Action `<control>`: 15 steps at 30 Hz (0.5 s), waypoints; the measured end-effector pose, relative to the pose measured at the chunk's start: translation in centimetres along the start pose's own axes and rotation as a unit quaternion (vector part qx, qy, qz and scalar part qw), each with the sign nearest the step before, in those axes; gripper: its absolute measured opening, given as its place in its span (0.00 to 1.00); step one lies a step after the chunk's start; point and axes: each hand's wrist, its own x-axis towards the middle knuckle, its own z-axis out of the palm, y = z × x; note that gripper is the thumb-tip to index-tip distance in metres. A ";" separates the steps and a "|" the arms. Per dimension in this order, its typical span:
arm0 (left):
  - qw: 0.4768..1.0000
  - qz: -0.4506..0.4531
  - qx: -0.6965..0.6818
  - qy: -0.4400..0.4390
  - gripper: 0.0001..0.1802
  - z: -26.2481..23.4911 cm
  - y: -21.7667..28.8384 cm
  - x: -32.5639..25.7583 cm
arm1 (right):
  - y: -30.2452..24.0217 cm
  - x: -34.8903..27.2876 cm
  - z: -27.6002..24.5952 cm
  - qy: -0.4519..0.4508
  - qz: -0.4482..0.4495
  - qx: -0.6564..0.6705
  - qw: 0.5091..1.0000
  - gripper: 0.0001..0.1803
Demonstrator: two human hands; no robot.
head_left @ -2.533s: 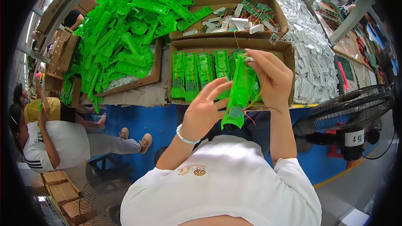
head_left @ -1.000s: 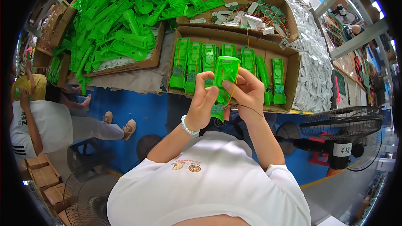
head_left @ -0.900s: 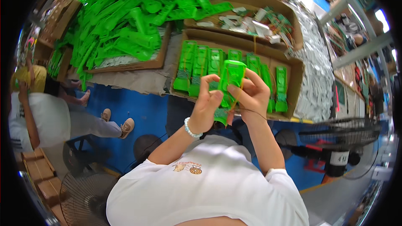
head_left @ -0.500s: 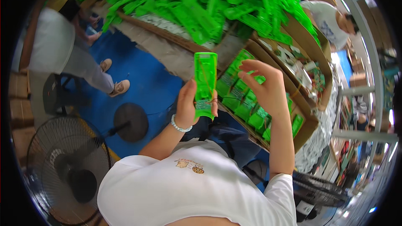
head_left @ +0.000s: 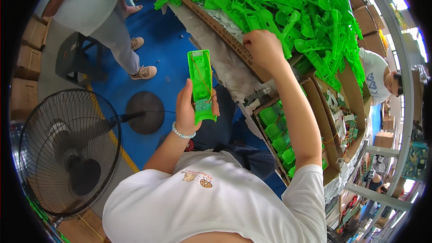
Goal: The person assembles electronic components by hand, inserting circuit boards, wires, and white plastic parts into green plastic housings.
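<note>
My left hand [head_left: 188, 110] grips a flat green plastic shell [head_left: 201, 85], held upright over my lap; thin wires and a small circuit board show inside it. My right hand [head_left: 262, 47] is stretched out onto the big heap of green plastic parts [head_left: 292, 9] on the table, fingers curled on the pieces at its near edge. I cannot tell which piece it has. A cardboard box [head_left: 332, 126] beside my right arm holds a row of finished green shells [head_left: 279, 137].
A black floor fan [head_left: 67, 153] stands at my left, its round base [head_left: 145, 112] on the blue floor. A person in a white top [head_left: 96, 13] stands by a black stool. Another person [head_left: 382, 78] works across the table. Cardboard boxes [head_left: 27, 58] are stacked at far left.
Both hands held the green shell together before; now only the left keeps it. The right hand has let go and reached out to the pile of green parts. The view swung left.
</note>
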 end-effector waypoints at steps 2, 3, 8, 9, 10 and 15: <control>0.998 -0.025 -0.051 -0.001 0.38 0.1 0.4 0.5 | 0.3 -0.2 0.5 0.043 -0.015 0.016 0.999 0.09; 0.998 -0.023 -0.051 0.002 0.38 0.5 0.8 0.6 | 0.3 -0.4 0.8 0.085 -0.025 0.051 0.995 0.08; 0.987 -0.038 -0.136 -0.076 0.33 1.7 1.8 1.0 | 0.5 -1.6 -1.7 0.141 0.085 0.384 0.909 0.08; 0.987 -0.034 -0.137 -0.081 0.33 1.8 1.8 0.8 | 1.0 -2.0 -1.5 0.177 0.085 0.507 0.839 0.09; 0.987 -0.041 -0.132 -0.082 0.33 2.1 1.5 0.5 | 1.2 -2.5 -1.9 0.211 0.083 0.619 0.752 0.09; 0.988 -0.077 -0.106 -0.078 0.35 4.5 0.1 -0.6 | 0.9 -7.2 -3.4 0.248 0.055 0.697 0.671 0.13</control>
